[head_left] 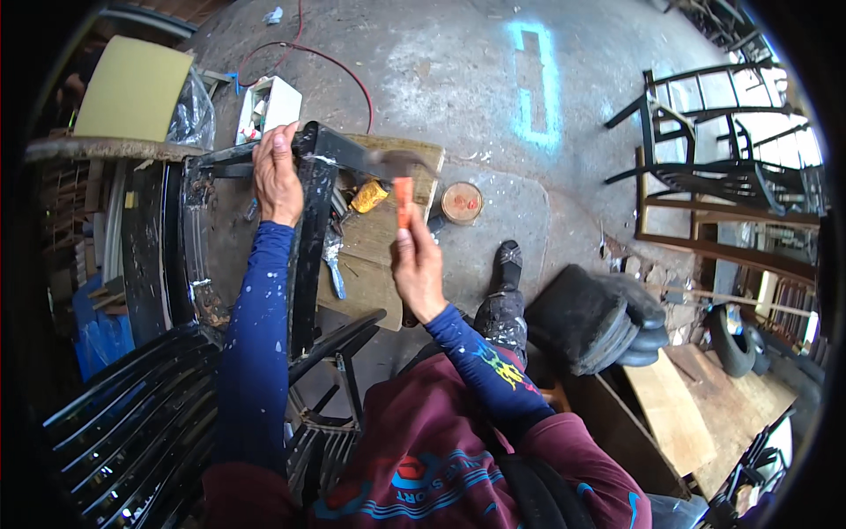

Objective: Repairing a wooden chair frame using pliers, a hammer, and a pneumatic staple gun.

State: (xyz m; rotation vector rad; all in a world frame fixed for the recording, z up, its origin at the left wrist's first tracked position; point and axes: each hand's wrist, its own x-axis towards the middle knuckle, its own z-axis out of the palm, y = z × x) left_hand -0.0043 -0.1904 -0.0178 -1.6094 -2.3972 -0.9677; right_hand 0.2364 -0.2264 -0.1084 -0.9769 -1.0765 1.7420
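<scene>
A black wooden chair frame (315, 238) lies in front of me, its paint scuffed in places. My left hand (278, 175) grips the frame near its far corner, fingers bent over the rail. In my right hand (417, 269) is a hammer (403, 192), held by its orange handle. Its metal head, smeared by motion, hovers by the far end of the frame's black rail. Beneath lies a wooden board (366, 295) bearing a yellow lump or packet (369, 196) and a blue-handled brush or scraper (336, 275). Other small tools there are partly hidden.
Right of the board stands a round tin (462, 203). A white box (270, 109) and red hose (357, 81) are beyond the frame. Slatted black chairs (123, 410) crowd the lower left; more chair frames (705, 172) and a dark rounded stack (599, 319) are right.
</scene>
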